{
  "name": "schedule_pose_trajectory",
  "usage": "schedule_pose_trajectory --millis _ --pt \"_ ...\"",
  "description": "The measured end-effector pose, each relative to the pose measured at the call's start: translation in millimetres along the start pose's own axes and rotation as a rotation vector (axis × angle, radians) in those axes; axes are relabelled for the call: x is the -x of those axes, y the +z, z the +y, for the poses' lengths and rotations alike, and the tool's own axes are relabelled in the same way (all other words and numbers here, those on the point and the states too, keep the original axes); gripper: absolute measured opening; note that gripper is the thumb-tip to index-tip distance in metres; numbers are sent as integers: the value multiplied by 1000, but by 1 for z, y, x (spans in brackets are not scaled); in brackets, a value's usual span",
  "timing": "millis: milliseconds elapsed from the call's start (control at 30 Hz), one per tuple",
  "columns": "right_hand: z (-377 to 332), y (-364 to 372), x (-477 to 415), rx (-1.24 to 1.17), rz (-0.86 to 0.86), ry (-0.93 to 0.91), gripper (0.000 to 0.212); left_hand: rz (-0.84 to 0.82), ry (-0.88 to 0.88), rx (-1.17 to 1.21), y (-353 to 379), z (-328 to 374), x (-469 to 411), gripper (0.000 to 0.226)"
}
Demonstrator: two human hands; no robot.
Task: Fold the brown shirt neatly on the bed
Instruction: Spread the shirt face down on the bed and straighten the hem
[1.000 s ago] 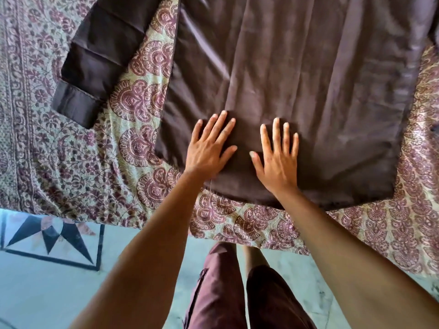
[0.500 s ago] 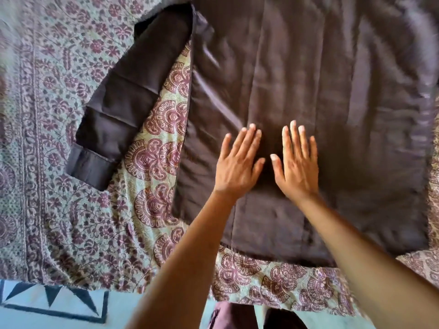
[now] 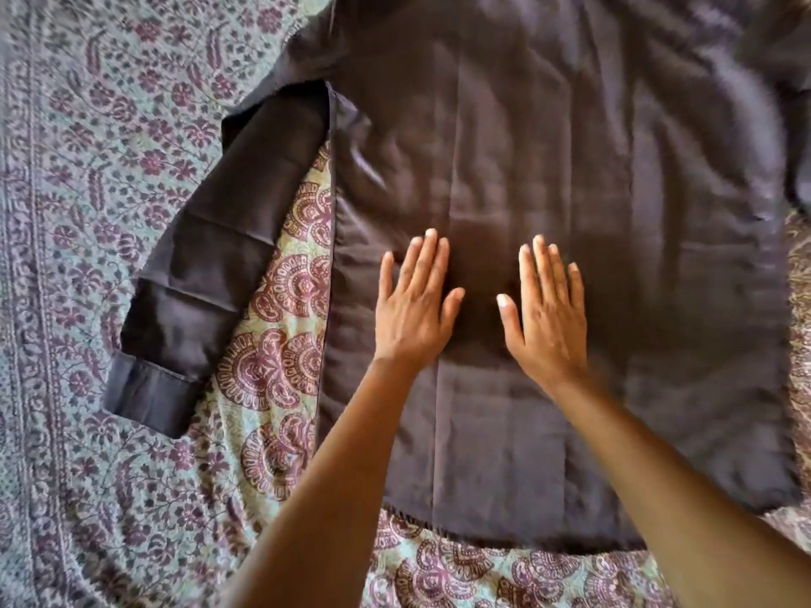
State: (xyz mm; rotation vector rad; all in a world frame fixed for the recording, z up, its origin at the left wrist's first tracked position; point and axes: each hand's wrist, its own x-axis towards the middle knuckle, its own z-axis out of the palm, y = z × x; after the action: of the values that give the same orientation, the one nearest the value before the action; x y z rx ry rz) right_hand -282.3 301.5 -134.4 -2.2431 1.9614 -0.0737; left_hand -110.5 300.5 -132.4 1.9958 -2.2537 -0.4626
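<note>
So the bed, with its teal-and-maroon paisley printed cover, fills everything under and around both hands. The brown, smooth woven shirt lies spread flat on it, running from below the wrists to well past the fingertips. I can't tell if it's front or back up. Its long sleeve angles out well to the left of the left hand. The cuff points back toward the person, and a wedge of bed cover shows between sleeve and body.

The left hand and right hand sit side by side mid-shirt, near each other but apart. Both are flat, fingers straight, palms on the cloth, gripping nothing.

Looks like the smoothing step before any fold. To do it well, I'd sweep outward from the centre crease toward the side seams with light, even pressure. That way wrinkles run off the edges instead of bunching. Then bring that sleeve in.
</note>
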Motion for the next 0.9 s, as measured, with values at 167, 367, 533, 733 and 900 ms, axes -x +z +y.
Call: schedule_pose_trajectory --millis 167,367,533,733,900 --pt "13 10 -33 15 -73 37 66 -28 5 -107 0 -47 -38 64" --pt "9 5 -32 5 -111 61 67 -48 -277 -156 -18 -88 -35 67" --pt "7 -14 -79 -77 -4 -4 57 73 -351 -165 -27 -56 -47 65" --pt "23 -1 -164 -32 -94 -129 67 -105 46 -111 -21 -17 -107 61" --pt "28 9 -166 -7 -72 -136 67 -54 -209 -168 -31 -83 -138 65"
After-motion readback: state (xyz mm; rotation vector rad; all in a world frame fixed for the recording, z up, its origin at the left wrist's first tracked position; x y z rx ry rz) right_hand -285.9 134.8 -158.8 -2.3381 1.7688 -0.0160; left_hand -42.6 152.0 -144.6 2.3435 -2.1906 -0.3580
